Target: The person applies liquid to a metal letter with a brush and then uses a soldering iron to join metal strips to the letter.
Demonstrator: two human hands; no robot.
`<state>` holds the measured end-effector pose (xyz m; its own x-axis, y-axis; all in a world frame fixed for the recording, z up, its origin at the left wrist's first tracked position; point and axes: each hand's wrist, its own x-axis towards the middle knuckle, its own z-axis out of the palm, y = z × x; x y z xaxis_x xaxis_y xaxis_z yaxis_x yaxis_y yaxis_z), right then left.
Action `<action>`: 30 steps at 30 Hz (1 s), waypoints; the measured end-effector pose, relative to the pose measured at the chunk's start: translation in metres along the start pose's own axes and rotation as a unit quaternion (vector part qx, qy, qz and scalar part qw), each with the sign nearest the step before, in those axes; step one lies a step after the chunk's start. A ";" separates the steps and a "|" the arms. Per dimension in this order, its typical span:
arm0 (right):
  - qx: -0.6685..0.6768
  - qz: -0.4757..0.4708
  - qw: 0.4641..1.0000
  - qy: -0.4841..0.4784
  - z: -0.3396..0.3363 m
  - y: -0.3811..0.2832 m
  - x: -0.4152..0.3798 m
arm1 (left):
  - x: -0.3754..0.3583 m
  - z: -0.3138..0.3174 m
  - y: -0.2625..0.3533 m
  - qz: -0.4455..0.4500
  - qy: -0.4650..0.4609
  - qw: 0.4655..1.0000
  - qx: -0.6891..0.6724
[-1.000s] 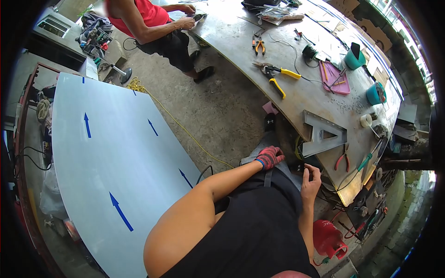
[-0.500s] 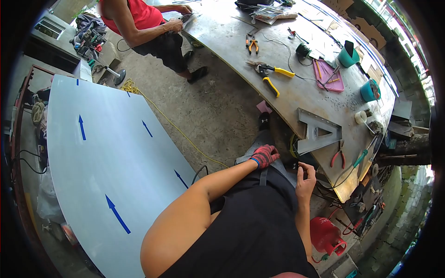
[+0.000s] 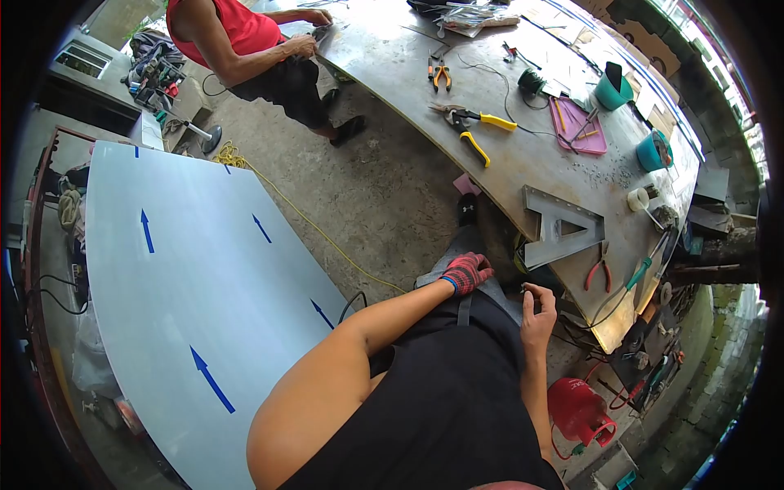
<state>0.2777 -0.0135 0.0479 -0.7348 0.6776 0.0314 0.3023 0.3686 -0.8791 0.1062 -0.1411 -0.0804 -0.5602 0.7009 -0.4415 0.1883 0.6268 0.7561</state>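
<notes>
My left hand (image 3: 467, 273), in a red and grey striped glove, rests on my thigh with its fingers curled; whether anything is in it is hidden. My bare right hand (image 3: 538, 312) is raised beside the table edge, thumb and index finger bent round something small and dark at the fingertips, too small to name. A metal letter A (image 3: 563, 228) lies on the worktable (image 3: 392, 90) just beyond my hands. Red-handled pliers (image 3: 599, 268) lie beside it. Farther up the table are yellow-handled snips (image 3: 472, 131) and orange pliers (image 3: 442, 76).
A co-worker in red (image 3: 237, 41) stands at the table's far left end. A large sheet (image 3: 204, 286) with blue arrows lies at left. A yellow cord (image 3: 314, 229) crosses the floor. A red gas cylinder (image 3: 576, 408) stands at lower right. A pink tray (image 3: 581, 135) holds small tools.
The view has shifted slightly. Both of my hands keep nearly the same place and pose.
</notes>
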 end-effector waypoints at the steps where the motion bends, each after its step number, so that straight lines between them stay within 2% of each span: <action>1: 0.001 0.000 1.000 0.001 0.000 0.000 0.001 | 0.000 0.000 -0.001 0.006 0.000 1.000 -0.003; 30: 0.010 0.021 1.000 -0.012 0.000 0.000 0.006 | -0.001 -0.005 0.008 -0.003 -0.019 0.999 0.029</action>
<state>0.2734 -0.0089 0.0480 -0.7361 0.6767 -0.0170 0.3218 0.3277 -0.8883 0.1039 -0.1387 -0.0712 -0.5302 0.7087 -0.4654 0.2315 0.6490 0.7247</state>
